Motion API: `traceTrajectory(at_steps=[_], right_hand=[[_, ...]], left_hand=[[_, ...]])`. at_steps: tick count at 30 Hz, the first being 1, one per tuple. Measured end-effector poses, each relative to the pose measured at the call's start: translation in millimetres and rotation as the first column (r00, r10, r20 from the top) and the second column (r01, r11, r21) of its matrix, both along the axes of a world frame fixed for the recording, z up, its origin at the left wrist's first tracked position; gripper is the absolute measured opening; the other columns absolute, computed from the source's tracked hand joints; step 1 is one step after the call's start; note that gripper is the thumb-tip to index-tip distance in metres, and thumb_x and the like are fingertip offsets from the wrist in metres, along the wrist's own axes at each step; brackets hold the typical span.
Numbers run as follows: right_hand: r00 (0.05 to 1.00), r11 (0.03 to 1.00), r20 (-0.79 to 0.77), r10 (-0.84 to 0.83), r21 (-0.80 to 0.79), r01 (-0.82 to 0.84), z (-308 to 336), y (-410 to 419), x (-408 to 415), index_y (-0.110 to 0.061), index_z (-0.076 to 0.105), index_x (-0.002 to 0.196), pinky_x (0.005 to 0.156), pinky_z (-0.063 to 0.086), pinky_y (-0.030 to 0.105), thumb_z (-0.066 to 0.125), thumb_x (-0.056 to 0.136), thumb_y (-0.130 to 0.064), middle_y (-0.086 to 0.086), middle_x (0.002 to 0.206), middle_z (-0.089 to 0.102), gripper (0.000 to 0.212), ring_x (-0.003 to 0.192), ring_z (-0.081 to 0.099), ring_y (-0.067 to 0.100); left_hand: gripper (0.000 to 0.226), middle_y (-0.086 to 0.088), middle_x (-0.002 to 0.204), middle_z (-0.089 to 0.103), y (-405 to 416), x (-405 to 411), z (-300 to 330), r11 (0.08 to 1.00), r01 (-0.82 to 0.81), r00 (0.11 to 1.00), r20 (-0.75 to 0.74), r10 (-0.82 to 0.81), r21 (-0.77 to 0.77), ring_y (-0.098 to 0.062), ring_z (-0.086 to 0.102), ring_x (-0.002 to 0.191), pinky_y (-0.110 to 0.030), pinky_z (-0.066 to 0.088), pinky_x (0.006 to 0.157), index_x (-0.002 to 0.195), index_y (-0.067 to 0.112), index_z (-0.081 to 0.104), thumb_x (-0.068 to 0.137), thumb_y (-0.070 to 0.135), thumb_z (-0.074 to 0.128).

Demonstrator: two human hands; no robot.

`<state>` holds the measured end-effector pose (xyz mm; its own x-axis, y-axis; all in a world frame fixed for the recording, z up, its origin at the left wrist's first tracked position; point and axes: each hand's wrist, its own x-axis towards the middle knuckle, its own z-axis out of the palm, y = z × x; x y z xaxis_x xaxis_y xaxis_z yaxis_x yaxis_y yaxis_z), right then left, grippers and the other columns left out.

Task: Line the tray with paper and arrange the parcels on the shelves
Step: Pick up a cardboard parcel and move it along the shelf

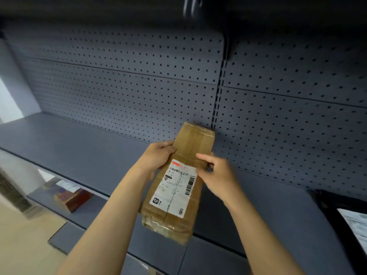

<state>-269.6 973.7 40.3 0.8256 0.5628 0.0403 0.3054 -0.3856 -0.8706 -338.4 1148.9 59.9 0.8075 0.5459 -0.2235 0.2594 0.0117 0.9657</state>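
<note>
A long brown cardboard parcel point(181, 183) with a white shipping label and clear tape is held over the grey shelf point(83, 143), its far end near the pegboard back. My left hand point(156, 157) grips its left edge. My right hand point(216, 173) holds its right edge, thumb on top by the label. The near end sticks out past the shelf's front edge.
A grey pegboard wall point(123, 92) backs the shelf. On the lower shelf at left lies a reddish-purple box point(71, 197). A black tray point(337, 207) with white printed paper point(357, 225) sits at the right edge. A dark shelf hangs overhead.
</note>
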Motion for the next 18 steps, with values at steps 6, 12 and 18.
traceTrajectory(at_steps=[6, 12, 18], right_hand=[[0.993, 0.999, -0.106, -0.044, -0.029, 0.042, -35, 31, 4, -0.033, 0.054, 0.143, 0.061, 0.042, 0.009, 0.069, 0.092, -0.016, -0.004, 0.125, 0.064, 0.055, 0.078, 0.052, -0.009], [0.967, 0.992, -0.23, -0.114, 0.029, 0.124, -55, 33, -5, -0.038, 0.057, 0.14, 0.089, 0.046, 0.024, 0.063, 0.095, -0.028, -0.006, 0.148, 0.053, 0.046, 0.124, 0.054, 0.01], [0.963, 0.993, -0.249, -0.104, 0.029, 0.115, -54, 30, -5, -0.036, 0.058, 0.14, 0.06, 0.044, 0.002, 0.061, 0.098, -0.028, -0.011, 0.131, 0.057, 0.043, 0.089, 0.053, -0.009]], left_hand=[[0.015, -0.002, 0.088, 0.082, 20, -2, -40, 0.997, 0.045, 0.995, -0.09, -0.051, -0.066, -0.017, 0.077, 0.074, -0.031, 0.063, 0.072, 0.108, 0.024, 0.073, 0.101, 0.018, 0.061], [0.025, 0.009, 0.095, 0.075, 27, -3, -65, 0.996, 0.059, 0.992, -0.115, -0.051, 0.066, -0.004, 0.073, 0.078, -0.014, 0.056, 0.066, 0.118, 0.031, 0.066, 0.095, 0.023, 0.069], [0.057, 0.017, 0.103, 0.063, 24, 2, -65, 0.93, 0.073, 0.986, -0.165, -0.014, 0.361, -0.013, 0.062, 0.102, -0.024, 0.044, 0.088, 0.145, 0.026, 0.055, 0.091, 0.037, 0.071]])
